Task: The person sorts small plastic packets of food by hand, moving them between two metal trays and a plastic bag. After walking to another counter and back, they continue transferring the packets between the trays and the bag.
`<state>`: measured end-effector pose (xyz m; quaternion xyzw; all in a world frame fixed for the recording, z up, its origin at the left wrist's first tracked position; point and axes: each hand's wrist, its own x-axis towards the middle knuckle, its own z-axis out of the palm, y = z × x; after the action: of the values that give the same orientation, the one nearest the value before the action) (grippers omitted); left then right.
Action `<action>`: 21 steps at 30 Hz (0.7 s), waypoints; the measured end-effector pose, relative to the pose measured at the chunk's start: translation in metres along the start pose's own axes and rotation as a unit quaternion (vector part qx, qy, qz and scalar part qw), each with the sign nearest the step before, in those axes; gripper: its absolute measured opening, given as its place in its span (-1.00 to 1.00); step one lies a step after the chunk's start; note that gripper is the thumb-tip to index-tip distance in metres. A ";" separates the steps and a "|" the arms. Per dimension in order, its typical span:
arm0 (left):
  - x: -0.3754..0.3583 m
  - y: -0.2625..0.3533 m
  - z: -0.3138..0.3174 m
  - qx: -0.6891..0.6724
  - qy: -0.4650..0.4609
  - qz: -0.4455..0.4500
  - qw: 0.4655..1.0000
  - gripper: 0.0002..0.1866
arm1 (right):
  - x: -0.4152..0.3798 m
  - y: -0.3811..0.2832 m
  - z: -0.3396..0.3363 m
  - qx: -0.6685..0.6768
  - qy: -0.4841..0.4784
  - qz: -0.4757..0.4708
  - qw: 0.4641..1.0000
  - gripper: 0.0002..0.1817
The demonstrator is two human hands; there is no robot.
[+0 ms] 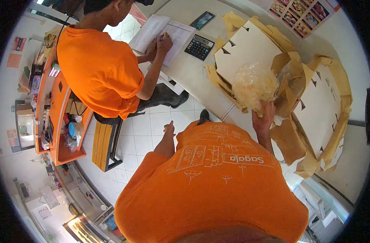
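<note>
My right hand point(263, 116) is closed on the near edge of a crumpled clear plastic bag point(255, 83). The bag lies over white folded cardboard point(249, 46) in torn brown paper point(288, 65). Lower right of it is a second stack of white cardboard point(320, 107), also wrapped in torn brown paper. Away from the table, my left hand point(169, 128) hangs over the tiled floor, its fingers apart and nothing in them.
A co-worker point(100, 69) in an orange shirt writes in an open notebook point(174, 36) at the table point(185, 73). A calculator point(199, 47) and a phone point(202, 20) lie nearby. A wooden bench point(104, 143) stands behind the co-worker, beside an orange counter point(59, 117).
</note>
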<state>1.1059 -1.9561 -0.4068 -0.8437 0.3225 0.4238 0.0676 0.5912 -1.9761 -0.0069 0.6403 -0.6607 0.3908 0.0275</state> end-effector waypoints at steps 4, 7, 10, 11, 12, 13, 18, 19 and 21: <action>-0.038 0.031 -0.027 -0.214 -0.007 -0.110 0.971 -0.36 | 0.001 -0.006 -0.003 -0.009 -0.011 -0.001 1.000 -0.44; -0.030 0.020 -0.024 -0.067 -0.042 -0.014 0.997 -0.39 | 0.005 -0.012 -0.007 0.006 -0.003 -0.003 1.000 -0.46; -0.017 0.004 -0.016 0.043 -0.069 0.038 0.996 -0.47 | 0.003 -0.014 -0.007 0.021 0.005 -0.002 1.000 -0.46; -0.028 0.009 -0.014 -0.026 -0.053 -0.018 0.998 -0.49 | 0.002 -0.013 -0.008 0.028 0.006 -0.003 1.000 -0.46; -0.046 0.020 -0.017 -0.095 -0.037 -0.073 0.992 -0.52 | 0.003 -0.013 -0.008 0.016 0.010 -0.015 1.000 -0.47; -0.057 0.026 -0.017 -0.122 -0.001 -0.120 0.985 -0.52 | 0.002 -0.014 -0.008 0.005 0.014 -0.028 0.999 -0.47; -0.062 0.012 -0.022 0.157 -0.012 -0.027 0.987 -0.49 | -0.002 -0.017 -0.008 0.010 0.011 -0.014 1.000 -0.44; -0.058 0.004 -0.019 0.160 -0.006 -0.017 0.987 -0.49 | -0.005 -0.015 -0.007 -0.005 0.008 -0.011 1.000 -0.42; -0.049 -0.010 -0.013 0.167 0.006 0.003 0.986 -0.48 | -0.008 -0.015 -0.007 -0.016 0.001 0.005 1.000 -0.40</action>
<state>1.0993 -1.9295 -0.3633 -0.8221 0.3913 0.3596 0.2042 0.6027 -1.9637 0.0013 0.6361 -0.6699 0.3812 0.0361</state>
